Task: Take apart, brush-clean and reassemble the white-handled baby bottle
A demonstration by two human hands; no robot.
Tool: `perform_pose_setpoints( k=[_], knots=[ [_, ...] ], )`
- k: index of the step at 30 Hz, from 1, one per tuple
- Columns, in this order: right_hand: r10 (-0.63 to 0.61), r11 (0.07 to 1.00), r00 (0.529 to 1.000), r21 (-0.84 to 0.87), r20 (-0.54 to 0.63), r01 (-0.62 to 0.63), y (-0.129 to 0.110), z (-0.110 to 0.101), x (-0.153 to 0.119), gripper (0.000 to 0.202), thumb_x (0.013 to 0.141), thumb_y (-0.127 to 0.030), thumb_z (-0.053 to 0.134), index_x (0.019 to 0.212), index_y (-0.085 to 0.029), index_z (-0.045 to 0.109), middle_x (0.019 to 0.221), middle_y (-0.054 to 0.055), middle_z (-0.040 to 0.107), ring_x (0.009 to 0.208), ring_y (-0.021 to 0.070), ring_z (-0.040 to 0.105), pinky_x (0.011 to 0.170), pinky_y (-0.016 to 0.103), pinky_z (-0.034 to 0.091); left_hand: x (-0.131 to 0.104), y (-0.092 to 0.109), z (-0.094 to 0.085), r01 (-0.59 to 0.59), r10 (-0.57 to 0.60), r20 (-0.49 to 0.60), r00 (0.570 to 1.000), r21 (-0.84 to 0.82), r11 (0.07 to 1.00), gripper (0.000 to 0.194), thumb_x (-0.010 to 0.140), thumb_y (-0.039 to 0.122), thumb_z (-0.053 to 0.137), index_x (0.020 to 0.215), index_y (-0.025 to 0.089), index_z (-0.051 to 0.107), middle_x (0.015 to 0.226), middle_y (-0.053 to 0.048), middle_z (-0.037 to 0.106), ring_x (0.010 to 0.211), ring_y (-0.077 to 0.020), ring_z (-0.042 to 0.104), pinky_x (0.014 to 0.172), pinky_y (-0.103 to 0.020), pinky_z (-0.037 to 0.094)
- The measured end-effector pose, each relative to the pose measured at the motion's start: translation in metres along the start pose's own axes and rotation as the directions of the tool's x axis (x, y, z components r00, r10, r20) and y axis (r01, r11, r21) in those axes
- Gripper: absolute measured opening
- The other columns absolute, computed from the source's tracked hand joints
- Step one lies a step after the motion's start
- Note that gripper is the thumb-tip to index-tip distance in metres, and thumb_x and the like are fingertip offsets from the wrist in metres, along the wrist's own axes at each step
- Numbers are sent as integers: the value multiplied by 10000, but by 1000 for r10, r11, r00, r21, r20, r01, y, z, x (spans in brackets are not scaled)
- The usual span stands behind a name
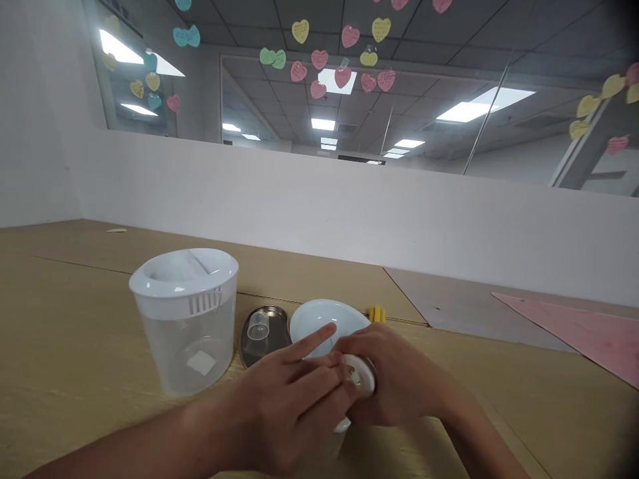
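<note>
My right hand (399, 379) is wrapped round a small white round container (363, 377), its end facing left, with something shiny and unclear inside. My left hand (299, 406) touches that end with bent fingers, the index finger stretched out; whatever it may pinch is hidden. Under the hands a whitish cup-like vessel (341, 429) shows in part. Just behind the hands stands a white bowl (327, 314). To its left, a steel kidney-shaped tray (273, 336) holds a small clear plastic cup (258, 325).
A large translucent lidded bucket (192, 342) stands at the left. Yellow pieces (377, 314) lie behind the bowl's right side. A pink sheet (589, 329) is at the right, and a white wall (324, 206) borders the table (90, 319).
</note>
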State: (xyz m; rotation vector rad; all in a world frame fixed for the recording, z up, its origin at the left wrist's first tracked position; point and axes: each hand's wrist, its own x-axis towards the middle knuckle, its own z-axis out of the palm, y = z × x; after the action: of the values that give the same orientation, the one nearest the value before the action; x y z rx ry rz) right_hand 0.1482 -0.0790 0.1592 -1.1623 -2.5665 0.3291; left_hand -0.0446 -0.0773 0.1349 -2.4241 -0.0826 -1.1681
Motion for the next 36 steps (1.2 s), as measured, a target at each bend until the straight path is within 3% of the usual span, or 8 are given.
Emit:
perform_pose_setpoints(
  k=[6,10,13,16,21,24,29,36],
  knots=[
    [9,985,997,-173,-72,-21,9,4,7,178,607,-321,625,593,-177,521,519,-44,464,484,67,328,513,214,266,0,4,0,-81,86,-28,996,161,984,222,818,43,412,911,40,614,795,-110,677,923,-188,627,1015,-401,446],
    [27,990,996,-133,-91,-39,17,3,8,136,622,-282,639,687,-184,570,659,-23,570,591,95,455,568,215,317,-7,0,16,121,-120,-17,993,64,991,251,819,30,445,1026,92,573,901,-71,666,958,-145,608,1054,-382,400],
    [120,979,984,-150,-133,-140,25,-2,7,99,678,-271,601,698,-175,587,697,-1,582,636,113,492,598,229,344,-16,2,32,406,-398,84,914,-132,904,407,853,161,484,1253,150,414,1230,-104,534,1168,-159,491,1043,-341,406],
    [192,969,971,-132,-145,-211,28,-6,5,126,715,-295,589,680,-174,580,712,2,574,649,116,500,602,235,363,-29,10,50,560,-536,166,828,-311,768,669,843,304,520,1393,161,166,1420,-158,293,1314,-239,312,1051,-401,379],
    [183,978,976,-75,-119,-193,17,-9,2,178,722,-311,611,625,-168,570,722,8,560,662,114,506,618,238,382,-57,29,87,681,-630,312,712,-526,509,805,765,379,618,1397,188,156,1395,-158,331,1289,-295,340,1048,-467,350],
    [141,990,986,-8,-85,-143,10,-8,-1,161,743,-342,604,713,-183,608,752,2,577,678,112,514,621,236,383,-65,36,104,710,-686,331,647,-590,385,711,760,409,609,1351,206,268,1302,-132,448,1205,-287,440,1008,-473,389],
    [183,980,983,82,21,-184,10,-2,-4,350,692,-420,655,1005,-275,601,875,-3,609,783,155,550,619,244,388,-64,41,110,680,-718,300,628,-659,320,577,739,428,594,1235,200,405,1098,-108,575,1010,-279,561,890,-465,479],
    [263,962,960,46,96,-268,11,3,-5,298,681,-428,647,877,-230,539,793,-10,588,652,138,527,499,218,312,-64,43,110,665,-721,351,598,-719,202,622,721,374,616,1263,233,347,1157,-88,548,1051,-269,543,918,-455,464]
  ],
)
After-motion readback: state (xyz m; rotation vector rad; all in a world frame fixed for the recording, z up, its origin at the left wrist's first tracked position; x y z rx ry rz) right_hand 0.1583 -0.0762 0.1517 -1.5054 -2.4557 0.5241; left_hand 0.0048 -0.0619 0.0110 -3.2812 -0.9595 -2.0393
